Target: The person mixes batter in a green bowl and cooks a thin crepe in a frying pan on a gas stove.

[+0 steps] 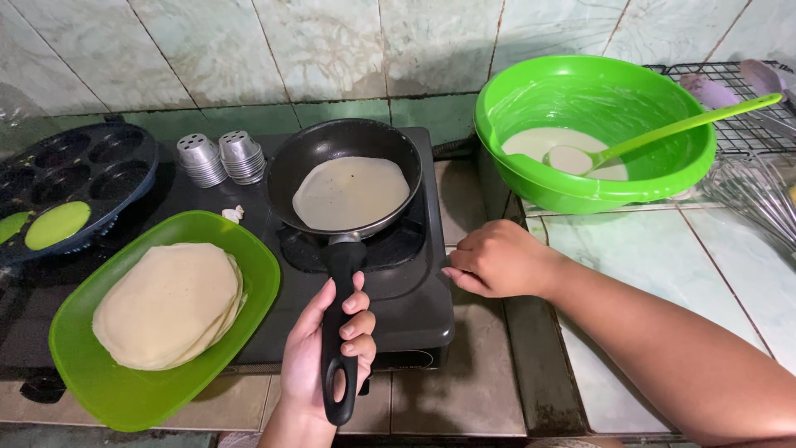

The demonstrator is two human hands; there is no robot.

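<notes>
Left hand [319,353] grip closed around pan handle [340,332], right hand [497,259] fisted, empty

The whisk [759,199] and dark mould pan [70,187] run off the counter's [630,249] side edges; the right hand's [497,259] fingertips curl under, hidden.

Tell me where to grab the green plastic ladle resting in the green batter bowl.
Grip the green plastic ladle by the bare end of its long handle, coming from the right. That end sticks out past the green bowl's rim and looks clean, while the scoop sits in batter.
</notes>
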